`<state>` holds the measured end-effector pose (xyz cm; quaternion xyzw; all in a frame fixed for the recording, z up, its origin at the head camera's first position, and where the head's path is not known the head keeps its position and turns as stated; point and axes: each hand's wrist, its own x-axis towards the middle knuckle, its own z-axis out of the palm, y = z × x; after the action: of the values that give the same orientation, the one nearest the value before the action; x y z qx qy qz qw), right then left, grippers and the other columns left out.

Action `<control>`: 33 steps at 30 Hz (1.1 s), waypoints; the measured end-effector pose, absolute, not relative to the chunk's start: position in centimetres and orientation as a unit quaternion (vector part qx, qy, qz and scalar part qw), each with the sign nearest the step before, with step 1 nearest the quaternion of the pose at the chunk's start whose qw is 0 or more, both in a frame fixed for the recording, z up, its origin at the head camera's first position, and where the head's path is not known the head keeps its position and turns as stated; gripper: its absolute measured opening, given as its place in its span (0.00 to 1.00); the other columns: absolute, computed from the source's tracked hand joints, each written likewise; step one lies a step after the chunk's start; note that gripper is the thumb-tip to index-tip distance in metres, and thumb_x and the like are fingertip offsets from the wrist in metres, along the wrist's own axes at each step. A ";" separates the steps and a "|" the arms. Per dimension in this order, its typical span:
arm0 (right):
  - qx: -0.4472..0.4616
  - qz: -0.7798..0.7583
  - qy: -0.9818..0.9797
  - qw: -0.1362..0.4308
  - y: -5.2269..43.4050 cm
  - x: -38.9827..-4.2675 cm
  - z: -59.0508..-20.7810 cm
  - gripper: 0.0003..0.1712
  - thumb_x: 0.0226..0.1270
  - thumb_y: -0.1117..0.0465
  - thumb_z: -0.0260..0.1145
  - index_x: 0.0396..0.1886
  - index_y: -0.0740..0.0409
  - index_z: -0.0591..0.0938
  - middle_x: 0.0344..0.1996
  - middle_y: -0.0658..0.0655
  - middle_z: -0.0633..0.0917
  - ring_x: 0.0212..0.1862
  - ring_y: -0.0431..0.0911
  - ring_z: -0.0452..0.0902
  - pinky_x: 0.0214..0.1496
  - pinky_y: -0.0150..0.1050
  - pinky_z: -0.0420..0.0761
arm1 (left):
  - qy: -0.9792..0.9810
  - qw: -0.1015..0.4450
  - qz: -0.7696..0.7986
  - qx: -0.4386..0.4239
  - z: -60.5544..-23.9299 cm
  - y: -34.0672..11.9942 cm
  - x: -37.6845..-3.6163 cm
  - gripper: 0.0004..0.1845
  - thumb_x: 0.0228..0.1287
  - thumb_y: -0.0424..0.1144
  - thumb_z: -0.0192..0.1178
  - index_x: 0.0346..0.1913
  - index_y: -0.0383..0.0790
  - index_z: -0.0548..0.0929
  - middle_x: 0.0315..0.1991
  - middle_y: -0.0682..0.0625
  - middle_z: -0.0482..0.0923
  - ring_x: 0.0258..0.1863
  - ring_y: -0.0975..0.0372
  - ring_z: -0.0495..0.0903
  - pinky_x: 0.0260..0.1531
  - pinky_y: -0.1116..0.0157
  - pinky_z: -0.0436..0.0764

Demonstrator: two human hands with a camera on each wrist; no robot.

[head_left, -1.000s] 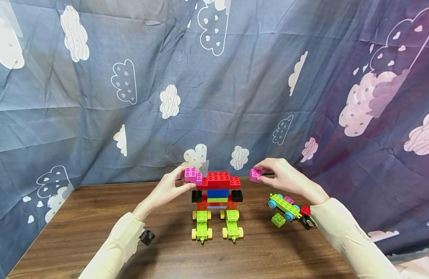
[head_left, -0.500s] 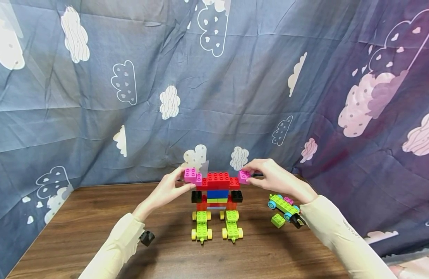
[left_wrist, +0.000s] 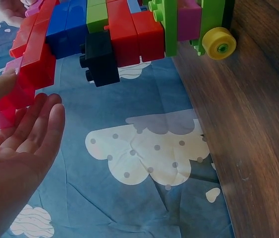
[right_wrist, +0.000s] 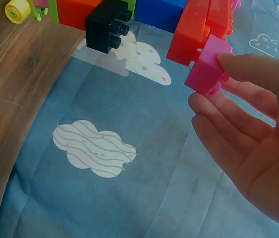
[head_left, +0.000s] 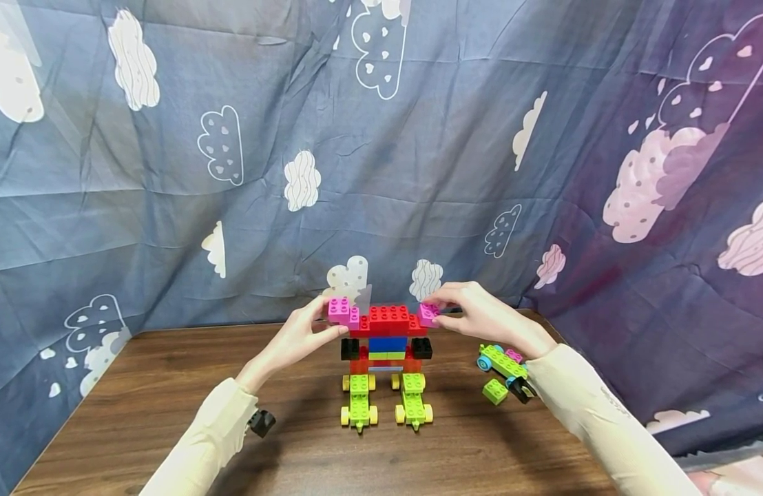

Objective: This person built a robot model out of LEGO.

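Item: brick figure [head_left: 386, 344], upright on tabletop [head_left: 171, 413]. We steady its left pink brick [head_left: 343, 311] in our left hand [head_left: 301, 337]; our right hand [head_left: 481, 317] pinches right pink brick [head_left: 428, 314] against the red bar, seating it

Brick figure [head_left: 386, 358] stands mid-table [head_left: 171, 427]. Wheeled piece [head_left: 504, 365] and a loose brick [head_left: 494, 391] lie to its right; one small block [head_left: 262, 421] to its left. Cloth backdrop [head_left: 233, 172] behind.
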<state>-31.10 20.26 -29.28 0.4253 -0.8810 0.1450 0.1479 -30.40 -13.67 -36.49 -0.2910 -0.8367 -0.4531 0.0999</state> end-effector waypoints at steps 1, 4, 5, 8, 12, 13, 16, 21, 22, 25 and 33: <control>0.429 0.142 -0.879 0.151 20.2 -31.1 -29.3 0.17 0.60 0.64 0.72 0.50 0.57 0.86 0.39 0.51 0.88 0.41 0.42 0.81 0.46 0.44 0.84 | -0.836 0.099 -0.454 -0.291 -36.5 -13.7 -30.4 0.28 0.62 0.42 0.69 0.63 0.40 0.72 0.52 0.44 0.81 0.48 0.55 0.83 0.52 0.50 0.83; 0.437 0.134 -0.875 0.158 20.1 -31.3 -29.3 0.17 0.60 0.64 0.72 0.50 0.57 0.86 0.41 0.51 0.88 0.42 0.42 0.82 0.46 0.44 0.84 | -0.835 0.100 -0.456 -0.292 -36.5 -13.6 -30.4 0.28 0.62 0.41 0.69 0.62 0.39 0.72 0.51 0.43 0.81 0.46 0.55 0.82 0.52 0.50 0.84; 0.438 0.132 -0.875 0.159 20.1 -31.3 -29.3 0.17 0.59 0.63 0.72 0.49 0.57 0.86 0.42 0.52 0.88 0.43 0.42 0.82 0.47 0.43 0.84 | -0.835 0.101 -0.456 -0.292 -36.5 -13.6 -30.4 0.27 0.62 0.41 0.69 0.62 0.39 0.72 0.50 0.43 0.81 0.46 0.55 0.82 0.52 0.50 0.84; 0.438 0.128 -0.876 0.159 20.1 -31.3 -29.3 0.17 0.59 0.63 0.72 0.49 0.57 0.86 0.44 0.52 0.89 0.43 0.42 0.82 0.48 0.42 0.84 | -0.835 0.106 -0.453 -0.292 -36.5 -13.6 -30.4 0.27 0.62 0.40 0.69 0.61 0.39 0.72 0.50 0.43 0.82 0.44 0.56 0.82 0.51 0.51 0.84; 0.433 0.129 -0.879 0.152 20.0 -31.3 -29.2 0.16 0.59 0.64 0.72 0.49 0.58 0.86 0.41 0.52 0.88 0.41 0.42 0.82 0.48 0.43 0.83 | -0.839 0.107 -0.449 -0.288 -36.6 -13.5 -30.4 0.27 0.62 0.41 0.69 0.61 0.40 0.72 0.50 0.44 0.82 0.44 0.57 0.83 0.49 0.55 0.85; 0.430 0.130 -0.881 0.147 20.0 -31.3 -29.2 0.16 0.59 0.63 0.72 0.49 0.58 0.86 0.40 0.51 0.88 0.41 0.41 0.82 0.48 0.43 0.83 | -0.839 0.107 -0.449 -0.288 -36.6 -13.5 -30.4 0.27 0.62 0.41 0.69 0.62 0.41 0.72 0.50 0.44 0.82 0.44 0.57 0.83 0.49 0.56 0.85; 0.420 0.137 -0.888 0.129 19.8 -31.3 -29.2 0.17 0.61 0.63 0.71 0.51 0.58 0.85 0.39 0.51 0.89 0.40 0.41 0.83 0.47 0.42 0.84 | -0.838 0.104 -0.454 -0.286 -36.6 -13.5 -30.5 0.28 0.61 0.40 0.69 0.62 0.40 0.72 0.51 0.43 0.81 0.45 0.56 0.83 0.51 0.54 0.85; 0.410 0.143 -0.894 0.111 19.7 -31.2 -29.4 0.18 0.64 0.61 0.70 0.53 0.58 0.84 0.41 0.51 0.89 0.41 0.42 0.84 0.47 0.40 0.85 | -0.839 0.102 -0.455 -0.280 -36.6 -13.5 -30.4 0.28 0.61 0.40 0.69 0.62 0.39 0.72 0.50 0.43 0.82 0.45 0.55 0.83 0.50 0.54 0.85; 0.411 0.143 -0.893 0.111 19.7 -31.2 -29.4 0.18 0.64 0.61 0.71 0.53 0.58 0.84 0.41 0.51 0.89 0.41 0.42 0.84 0.47 0.40 0.85 | -0.839 0.102 -0.456 -0.280 -36.6 -13.5 -30.3 0.28 0.61 0.40 0.69 0.62 0.39 0.72 0.50 0.42 0.81 0.44 0.55 0.83 0.50 0.53 0.85; 0.421 0.139 -0.888 0.117 19.6 -31.1 -29.4 0.17 0.63 0.61 0.71 0.52 0.59 0.84 0.41 0.51 0.89 0.41 0.41 0.83 0.48 0.41 0.84 | -0.836 0.101 -0.461 -0.281 -36.5 -13.4 -30.3 0.28 0.61 0.39 0.69 0.62 0.39 0.72 0.51 0.42 0.81 0.45 0.55 0.82 0.52 0.51 0.84; 0.450 0.107 -0.876 0.139 19.3 -31.1 -29.1 0.14 0.62 0.62 0.71 0.48 0.60 0.85 0.42 0.53 0.89 0.43 0.44 0.84 0.51 0.44 0.84 | -0.834 0.097 -0.465 -0.279 -36.6 -13.3 -30.3 0.28 0.61 0.39 0.69 0.63 0.40 0.72 0.52 0.42 0.81 0.47 0.54 0.82 0.53 0.49 0.83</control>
<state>-31.12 19.34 -29.10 0.4498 -0.8757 0.1074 0.1390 -30.28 -13.35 -36.55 -0.2793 -0.8342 -0.4654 0.0972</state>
